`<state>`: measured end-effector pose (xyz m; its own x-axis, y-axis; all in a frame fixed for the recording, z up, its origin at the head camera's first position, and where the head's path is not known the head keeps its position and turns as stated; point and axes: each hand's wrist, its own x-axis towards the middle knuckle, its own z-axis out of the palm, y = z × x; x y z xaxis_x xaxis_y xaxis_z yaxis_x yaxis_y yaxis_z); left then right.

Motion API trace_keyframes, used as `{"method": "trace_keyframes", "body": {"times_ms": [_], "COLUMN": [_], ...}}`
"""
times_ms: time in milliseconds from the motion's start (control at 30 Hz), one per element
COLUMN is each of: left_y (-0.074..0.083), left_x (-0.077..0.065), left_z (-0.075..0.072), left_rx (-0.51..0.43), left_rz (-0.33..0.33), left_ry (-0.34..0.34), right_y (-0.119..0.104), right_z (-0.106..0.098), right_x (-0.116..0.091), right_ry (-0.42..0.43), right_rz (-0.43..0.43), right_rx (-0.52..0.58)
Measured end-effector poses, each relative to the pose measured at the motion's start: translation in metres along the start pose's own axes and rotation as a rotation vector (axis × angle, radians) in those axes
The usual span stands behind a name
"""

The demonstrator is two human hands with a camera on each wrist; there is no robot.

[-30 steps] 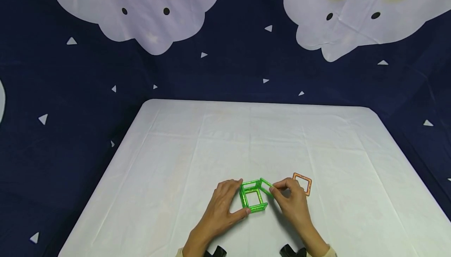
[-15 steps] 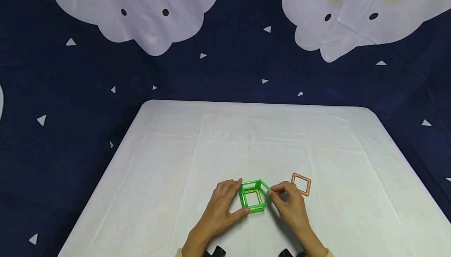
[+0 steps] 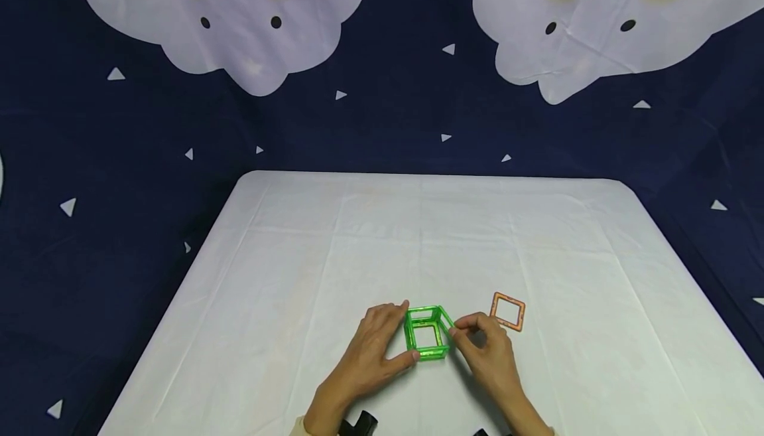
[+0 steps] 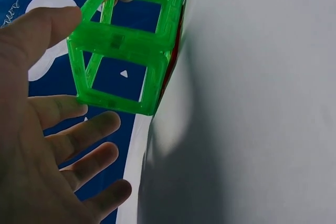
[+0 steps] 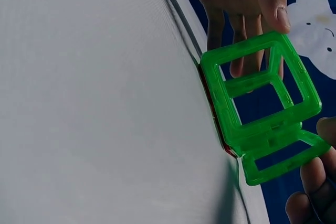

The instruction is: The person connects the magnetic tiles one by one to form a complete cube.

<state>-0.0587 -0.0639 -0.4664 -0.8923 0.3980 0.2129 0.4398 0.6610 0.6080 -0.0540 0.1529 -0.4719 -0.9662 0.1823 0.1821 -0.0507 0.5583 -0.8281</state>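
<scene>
A box of green see-through magnetic tiles (image 3: 432,353) stands on the white table, with an open top. My left hand (image 3: 375,343) holds its left side, thumb at the near corner and index finger at the far one. In the left wrist view, the other fingers spread loose below the box (image 4: 116,45). My right hand (image 3: 491,356) pinches the right-hand green tile (image 3: 446,316) between thumb and fingertips. That tile (image 5: 289,165) slants outward from the box's far corner in the right wrist view. A thin red edge (image 5: 212,106) shows along the box's bottom.
An orange square magnetic tile (image 3: 522,316) lies flat just beyond my right hand. The white table (image 3: 382,243) reaches back to a dark blue cloth (image 3: 394,124) printed with clouds and triangles. A black wrist device (image 3: 361,424) shows at my left wrist.
My right hand has moved left, swinging the slanting green tile in closer to the box's open right side. My left hand stays on the box.
</scene>
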Motion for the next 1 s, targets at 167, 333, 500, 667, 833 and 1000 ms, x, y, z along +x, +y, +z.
{"method": "trace_keyframes", "body": {"times_ms": [167, 333, 500, 667, 833, 1000], "left_y": [-0.001, -0.0018, -0.0027, -0.0032, -0.0033, -0.0041], "left_x": [0.003, 0.0057, 0.0066, 0.007, 0.0069, 0.0066], "left_z": [-0.0044, -0.0073, -0.0068, -0.0066, -0.0071, -0.0082], "left_rx": [-0.005, -0.007, -0.007, -0.011, -0.016, -0.032], "left_rz": [0.005, 0.015, 0.031, 0.039, 0.035, 0.023], "left_ry": [-0.036, -0.051, -0.045, -0.039, -0.045, -0.067], "right_y": [-0.0021, -0.0038, -0.0036, -0.0058, -0.0065, -0.0018], "right_z": [-0.0002, -0.0008, -0.0007, 0.0004, 0.0016, -0.0041], "right_x": [-0.0033, -0.0058, -0.0073, -0.0086, -0.0101, -0.0069], "right_ry": [-0.009, -0.003, 0.001, -0.011, -0.015, -0.057], "right_rz": [0.007, -0.007, -0.02, -0.008, -0.005, -0.09], "right_rx": [0.024, 0.052, 0.065, 0.059, 0.046, 0.024]}}
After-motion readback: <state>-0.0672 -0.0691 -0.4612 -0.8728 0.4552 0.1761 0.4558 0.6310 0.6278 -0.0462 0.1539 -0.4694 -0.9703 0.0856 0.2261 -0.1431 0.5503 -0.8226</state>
